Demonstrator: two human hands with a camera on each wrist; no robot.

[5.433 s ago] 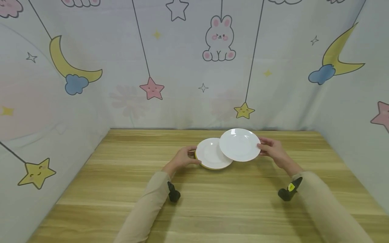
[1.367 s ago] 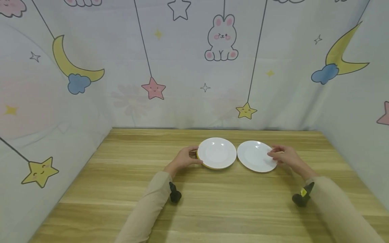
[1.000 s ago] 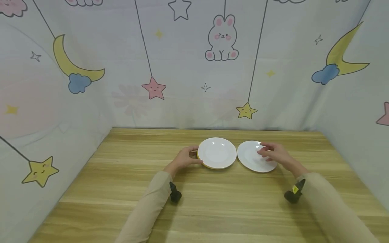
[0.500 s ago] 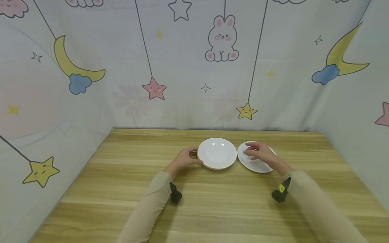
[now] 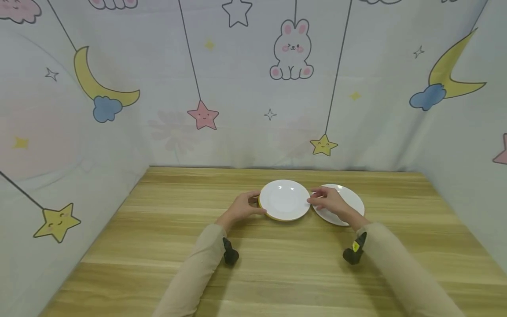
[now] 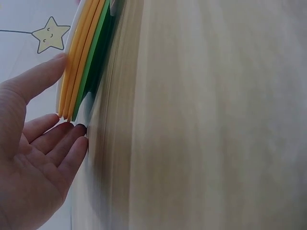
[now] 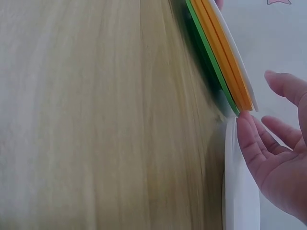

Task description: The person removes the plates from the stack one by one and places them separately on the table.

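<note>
A stack of plates [image 5: 284, 200] sits near the back of the table, white on top. Orange plates [image 6: 79, 60] and a green plate [image 7: 211, 62] show beneath it in the wrist views. At the stack's left edge, my left hand [image 5: 240, 208] holds the rim between thumb and fingertips. My right hand [image 5: 332, 203] is at the right edge, its fingertips touching the rim low down and the thumb held apart. Under that hand, a separate white plate [image 5: 354, 202] lies on the table beside the stack, partly hidden by the hand and wrist.
The wooden table [image 5: 277, 273] reaches back to a printed cloth backdrop [image 5: 237, 79] with moons, stars and a rabbit. Cloth also hangs along both sides. A dark wrist camera [image 5: 353, 251] hangs below each sleeve.
My right hand set a white plate down right of the stack, let go, then moved left over it to the stack's edge. My left hand stayed at the stack.
</note>
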